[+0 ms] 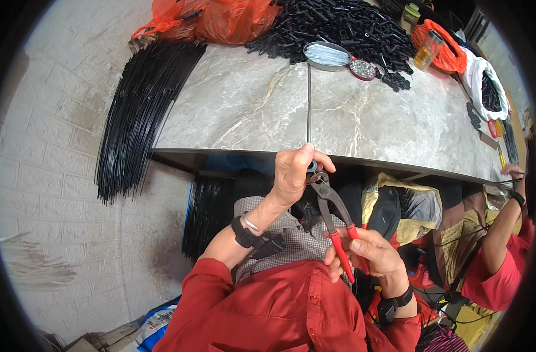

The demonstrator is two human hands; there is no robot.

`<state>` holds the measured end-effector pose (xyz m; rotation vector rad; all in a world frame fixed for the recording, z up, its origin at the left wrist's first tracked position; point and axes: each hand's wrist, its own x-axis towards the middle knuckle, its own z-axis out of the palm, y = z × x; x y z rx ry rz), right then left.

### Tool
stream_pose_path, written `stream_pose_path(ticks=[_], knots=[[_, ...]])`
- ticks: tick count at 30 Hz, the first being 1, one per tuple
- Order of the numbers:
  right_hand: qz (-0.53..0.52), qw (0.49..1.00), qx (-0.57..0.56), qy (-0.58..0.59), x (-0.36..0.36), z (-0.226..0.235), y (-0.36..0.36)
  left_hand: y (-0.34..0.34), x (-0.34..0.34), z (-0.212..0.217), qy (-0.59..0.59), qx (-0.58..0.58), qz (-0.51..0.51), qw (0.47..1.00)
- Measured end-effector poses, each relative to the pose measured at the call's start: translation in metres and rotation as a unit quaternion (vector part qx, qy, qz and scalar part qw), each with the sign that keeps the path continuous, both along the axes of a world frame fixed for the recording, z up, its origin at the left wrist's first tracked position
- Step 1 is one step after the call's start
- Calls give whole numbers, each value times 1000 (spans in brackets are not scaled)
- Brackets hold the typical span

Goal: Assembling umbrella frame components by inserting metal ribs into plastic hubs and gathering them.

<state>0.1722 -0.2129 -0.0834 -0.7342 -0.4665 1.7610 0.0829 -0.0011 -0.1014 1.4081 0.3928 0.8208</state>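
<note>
My left hand (292, 176) is closed at the table's near edge around a thin dark rod (309, 108), which stretches away from me over the tabletop. A small dark round fitting (312, 167) shows below the fingers, at the rod's near end. Right beside that fitting are the jaws of the end-cutting pincers (331, 202); whether they grip it I cannot tell. My right hand (373, 253) is wrapped around the pincers' red handles, which stand somewhat apart. Both hands are above my lap, in front of the table (238, 111).
Long black rods (142, 111) overhang the table's left end. At the back lie a heap of black tubular parts (344, 26), an oval tin of pale thin sticks (327, 56) and a round dish of small metal pieces (362, 68). A co-worker's arm (503, 234) is at the right.
</note>
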Motion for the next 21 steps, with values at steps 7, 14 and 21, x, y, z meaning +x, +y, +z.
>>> stream_pose_path(ticks=[7, 14, 21], knots=[[-19, 999, -40, 18, -5, 5, 3, 2, -3, -5, 17, -13, -6, 1000], [-24, 966, -66, -248, -9, 7, 4, 7, 6, -8, -4, -15, 3, 1000], [-38, 811, 25, -583, 18, 7, 4, 40, 3, -19, -91, -58, -102, 989]])
